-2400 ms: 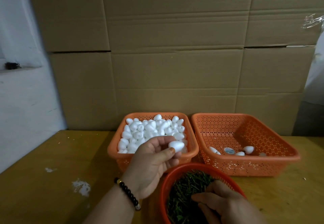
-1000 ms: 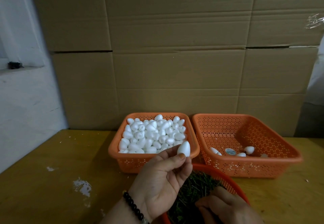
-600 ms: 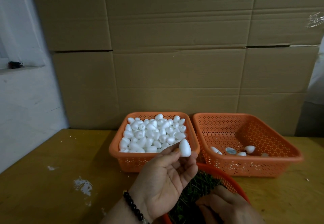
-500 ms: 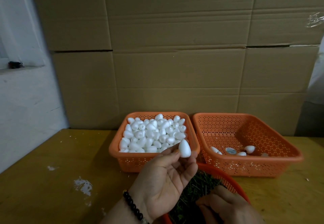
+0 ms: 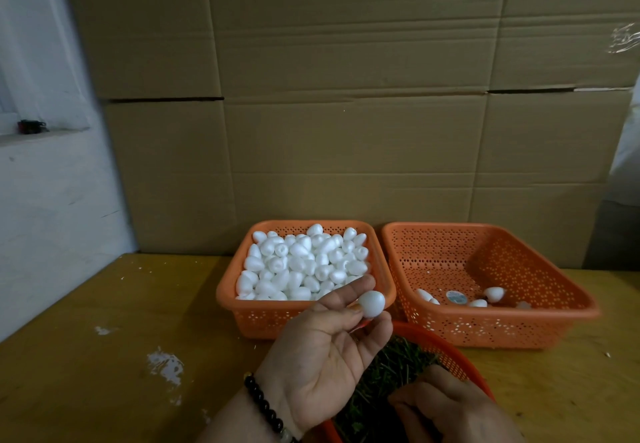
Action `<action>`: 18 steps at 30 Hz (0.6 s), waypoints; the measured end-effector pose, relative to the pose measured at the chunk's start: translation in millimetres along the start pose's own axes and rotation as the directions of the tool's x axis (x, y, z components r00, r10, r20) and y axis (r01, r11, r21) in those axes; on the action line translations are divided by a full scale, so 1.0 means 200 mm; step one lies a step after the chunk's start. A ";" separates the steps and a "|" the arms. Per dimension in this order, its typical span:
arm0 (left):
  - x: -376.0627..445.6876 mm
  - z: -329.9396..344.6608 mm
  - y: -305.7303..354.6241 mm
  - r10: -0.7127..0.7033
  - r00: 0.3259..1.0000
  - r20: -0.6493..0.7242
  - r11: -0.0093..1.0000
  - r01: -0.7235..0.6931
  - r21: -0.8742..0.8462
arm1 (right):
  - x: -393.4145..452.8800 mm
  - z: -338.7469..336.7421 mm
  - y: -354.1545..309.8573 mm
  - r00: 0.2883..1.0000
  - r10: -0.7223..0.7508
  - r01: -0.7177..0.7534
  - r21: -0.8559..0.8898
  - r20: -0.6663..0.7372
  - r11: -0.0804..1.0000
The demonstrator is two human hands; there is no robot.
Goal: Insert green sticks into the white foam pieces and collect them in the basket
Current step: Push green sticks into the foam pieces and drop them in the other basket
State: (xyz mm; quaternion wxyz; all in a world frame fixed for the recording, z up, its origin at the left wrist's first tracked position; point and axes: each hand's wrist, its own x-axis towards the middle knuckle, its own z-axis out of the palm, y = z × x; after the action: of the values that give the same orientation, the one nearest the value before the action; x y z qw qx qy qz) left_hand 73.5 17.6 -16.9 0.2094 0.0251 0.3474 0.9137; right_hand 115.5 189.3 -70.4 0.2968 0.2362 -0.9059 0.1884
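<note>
Rolled between the fingertips, the white foam piece (image 5: 371,303) now shows its rounded end where half a second ago it stood point-up, so the left hand (image 5: 322,356) looks to be lining it up for a stick. That hand pinches it above the round basket of green sticks (image 5: 391,366); the right hand (image 5: 453,411) digs there, its grip impossible to tell. Smooth, egg-shaped foam, none stuck yet.

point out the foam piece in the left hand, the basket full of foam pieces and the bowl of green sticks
foam piece (image 5: 371,303), head view, on its rounded white front
basket full of foam pieces (image 5: 258,318), head view, on its orange front wall
bowl of green sticks (image 5: 446,350), head view, on its orange rim at the right
</note>
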 end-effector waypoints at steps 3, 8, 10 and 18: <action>-0.01 0.01 0.00 0.006 1.000 0.005 1.000 -0.006 0.030 | 0.00 0.01 0.01 1.000 0.000 -0.001 0.012 0.016 1.000; -0.01 0.02 0.00 0.005 1.000 0.027 1.000 -0.005 0.022 | -0.01 0.01 0.00 0.999 0.026 -0.027 0.029 0.048 0.999; -0.02 0.02 0.00 0.009 1.000 0.022 1.000 -0.010 0.025 | -0.01 0.01 0.00 0.998 0.037 -0.039 0.038 0.052 0.999; -0.01 0.02 -0.01 0.038 0.999 0.008 0.996 -0.039 0.083 | 0.01 -0.01 -0.01 1.000 0.023 -0.023 0.011 -0.012 1.000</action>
State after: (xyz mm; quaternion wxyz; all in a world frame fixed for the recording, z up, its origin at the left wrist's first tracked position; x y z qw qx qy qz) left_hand 77.7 21.2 -14.7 0.1916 0.0433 0.3837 0.9023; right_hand 116.1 187.6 -66.2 0.2988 0.2264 -0.9057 0.1981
